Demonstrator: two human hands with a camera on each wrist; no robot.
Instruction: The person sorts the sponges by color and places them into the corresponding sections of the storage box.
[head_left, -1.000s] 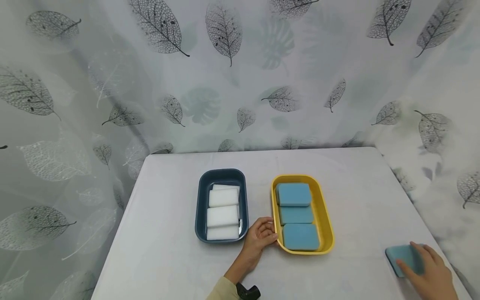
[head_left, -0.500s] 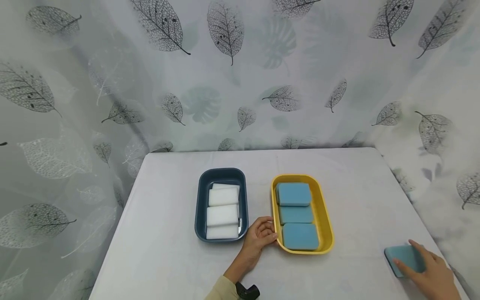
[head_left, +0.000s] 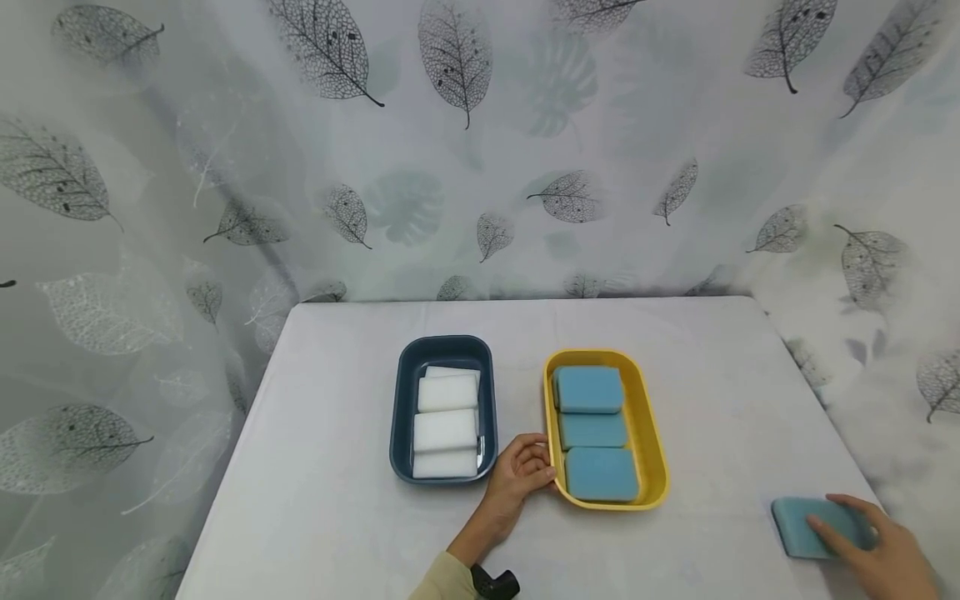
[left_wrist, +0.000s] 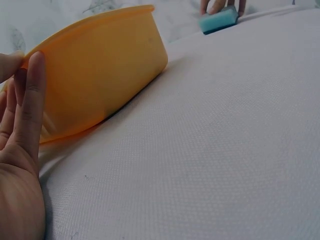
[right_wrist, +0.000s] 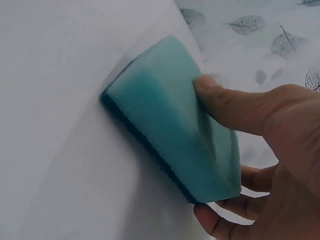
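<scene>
My right hand (head_left: pixel 888 546) grips a blue-green sponge (right_wrist: pixel 155 115) at the table's right edge. In the right wrist view its thumb dents the soft face, while the fingers are around the far end. A dark scouring layer (right_wrist: pixel 145 145) faces the white tabletop, and one long edge is right at the cloth. My left hand (head_left: pixel 517 473) pinches the left rim of a yellow tray (head_left: pixel 654 433), with the fingers along the outer wall (left_wrist: pixel 100 70). Several blue sponges (head_left: pixel 602 473) lie inside that tray, some overlapping.
Left of the yellow tray stands a dark blue tray (head_left: pixel 402 417) with several white sponge-like blocks (head_left: pixel 446 432) in it. Both rest on a white-covered table (head_left: pixel 315 467). Leaf-patterned curtains (head_left: pixel 465 167) hang along the back and both sides.
My right hand has shifted a little to the right, and the sponge in it has turned slightly. The left hand and both trays have stayed in place.
</scene>
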